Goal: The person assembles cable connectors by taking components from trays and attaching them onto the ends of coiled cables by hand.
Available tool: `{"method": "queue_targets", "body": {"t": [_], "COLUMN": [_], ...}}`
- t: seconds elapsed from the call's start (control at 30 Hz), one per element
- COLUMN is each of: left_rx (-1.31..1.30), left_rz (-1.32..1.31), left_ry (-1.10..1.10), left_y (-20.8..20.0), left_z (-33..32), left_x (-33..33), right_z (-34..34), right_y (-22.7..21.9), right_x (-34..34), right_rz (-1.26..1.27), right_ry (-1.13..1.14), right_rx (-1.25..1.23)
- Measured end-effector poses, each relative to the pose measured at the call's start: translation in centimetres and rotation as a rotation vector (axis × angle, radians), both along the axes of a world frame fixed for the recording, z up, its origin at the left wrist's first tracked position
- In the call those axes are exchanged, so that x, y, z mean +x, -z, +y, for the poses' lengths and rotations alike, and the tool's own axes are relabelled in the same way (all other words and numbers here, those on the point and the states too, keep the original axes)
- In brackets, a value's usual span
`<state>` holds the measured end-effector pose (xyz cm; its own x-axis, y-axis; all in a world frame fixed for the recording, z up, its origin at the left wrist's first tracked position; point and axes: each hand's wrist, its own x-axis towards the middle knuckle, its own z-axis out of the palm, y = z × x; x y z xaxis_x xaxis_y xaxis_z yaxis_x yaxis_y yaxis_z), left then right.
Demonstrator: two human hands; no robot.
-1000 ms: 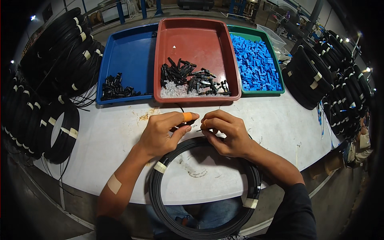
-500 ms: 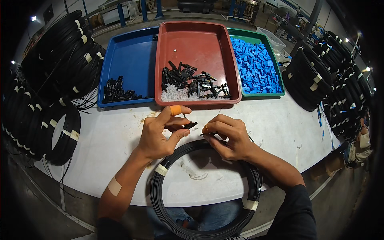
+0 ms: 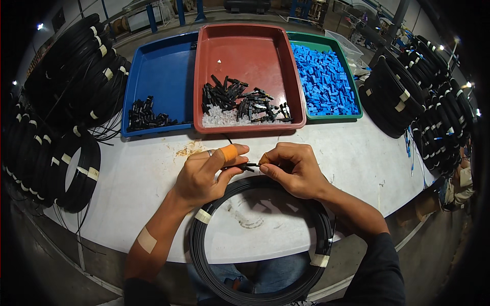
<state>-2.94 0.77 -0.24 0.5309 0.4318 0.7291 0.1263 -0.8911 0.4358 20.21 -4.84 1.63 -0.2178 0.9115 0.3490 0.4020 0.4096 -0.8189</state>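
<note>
My left hand (image 3: 201, 176) pinches a small black connector piece (image 3: 248, 167) between thumb and fingers; an orange wrap covers one finger. Close by on the right, my right hand (image 3: 298, 171) has thumb and forefinger closed on the end of a thin black cable, which meets or nearly meets the piece. Fingers hide most of the joint, so whether the two are joined cannot be told. Beneath both hands lies a coil of black cable (image 3: 197, 245), banded with pale tape, partly on the table and partly over my lap.
A blue tray (image 3: 163, 56) and a red tray (image 3: 245, 41) hold black connector parts, the red one also clear bits. The green tray (image 3: 334, 119) holds blue pieces. Cable coils (image 3: 76, 66) are stacked left, more coils (image 3: 390, 102) right, around the white table (image 3: 138, 204).
My hands have come together; the cable end in my right hand now reaches the connector piece in my left. The view has shifted slightly.
</note>
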Motion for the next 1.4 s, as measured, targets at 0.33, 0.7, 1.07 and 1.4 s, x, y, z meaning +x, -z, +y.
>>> {"method": "queue_targets", "body": {"t": [0.33,0.7,1.07,1.4], "left_rx": [0.002,0.009,-0.453,-0.624], "left_rz": [0.023,0.002,-0.063,-0.071], "left_ry": [0.009,0.017,-0.02,-0.012], "left_y": [-0.3,0.1,-0.7,-0.7], "left_z": [-0.5,-0.6,-1.1,-1.2], "left_x": [0.2,0.2,0.5,0.8], "right_z": [-0.1,-0.4,-0.5,-0.6], "right_y": [-0.1,-0.5,0.0,0.1], "right_x": [0.0,-0.1,-0.6,-0.6], "right_rz": [-0.022,-0.105,-0.093,-0.178], "right_ry": [-0.004,-0.022,0.015,0.028], "right_rx": [-0.039,-0.013,0.054,0.131]}}
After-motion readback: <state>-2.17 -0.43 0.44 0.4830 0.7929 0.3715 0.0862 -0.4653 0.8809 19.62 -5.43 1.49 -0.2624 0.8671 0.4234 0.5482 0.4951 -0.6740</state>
